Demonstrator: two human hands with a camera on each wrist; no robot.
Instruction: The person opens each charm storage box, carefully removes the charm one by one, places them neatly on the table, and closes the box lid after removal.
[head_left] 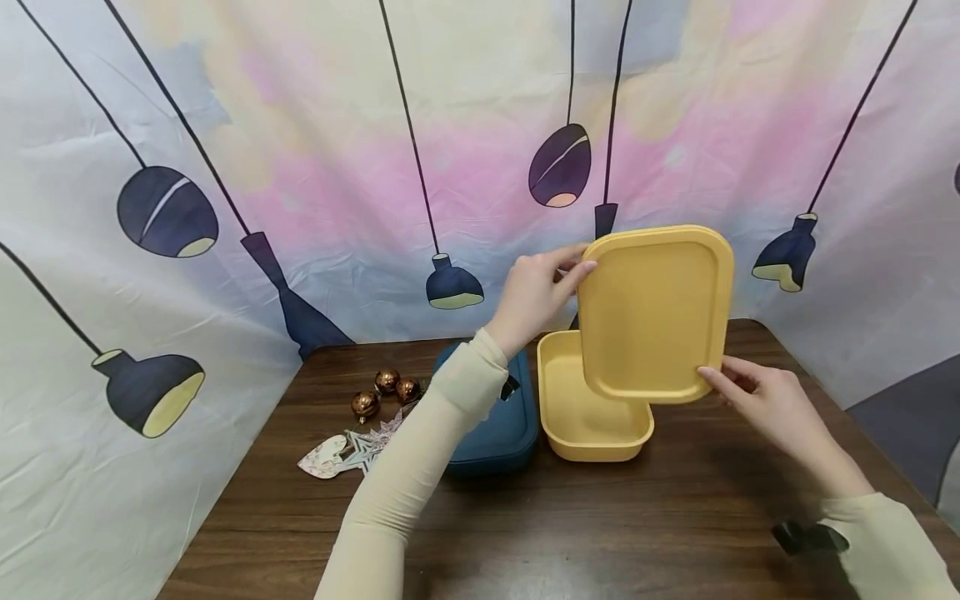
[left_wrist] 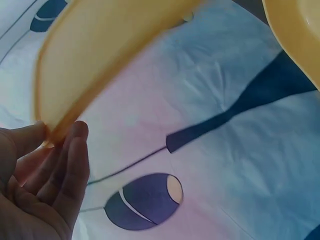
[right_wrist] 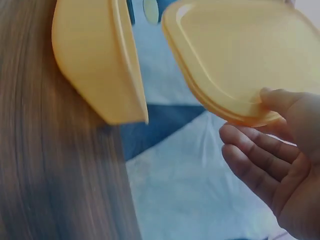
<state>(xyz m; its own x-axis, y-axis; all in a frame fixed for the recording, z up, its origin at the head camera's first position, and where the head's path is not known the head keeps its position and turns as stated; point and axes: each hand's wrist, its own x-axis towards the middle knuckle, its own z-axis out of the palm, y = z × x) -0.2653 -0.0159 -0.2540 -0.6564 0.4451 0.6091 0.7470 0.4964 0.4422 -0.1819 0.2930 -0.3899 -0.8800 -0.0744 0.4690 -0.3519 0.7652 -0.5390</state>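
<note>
A yellow rectangular lid point(head_left: 654, 312) with rounded corners is held up, nearly upright, above a matching yellow container point(head_left: 592, 425). My left hand point(head_left: 534, 292) pinches its upper left corner between thumb and fingers. At the lower right corner, my right hand point(head_left: 772, 408) grips the edge, thumb on the near face and fingers behind. In the left wrist view the lid point(left_wrist: 100, 65) slants away from the pinching fingertips. The right wrist view has the lid point(right_wrist: 245, 55) apart from the container point(right_wrist: 95, 60), whose upper part the lid partly hides in the head view.
Left of the yellow container stands a dark blue lidded box point(head_left: 495, 433), partly behind the left forearm. Several copper-coloured baubles point(head_left: 365, 405), a heart ornament point(head_left: 324, 457) and star ornaments point(head_left: 363, 450) lie farther left on the wooden table point(head_left: 540, 533). A patterned cloth point(head_left: 337, 167) hangs behind.
</note>
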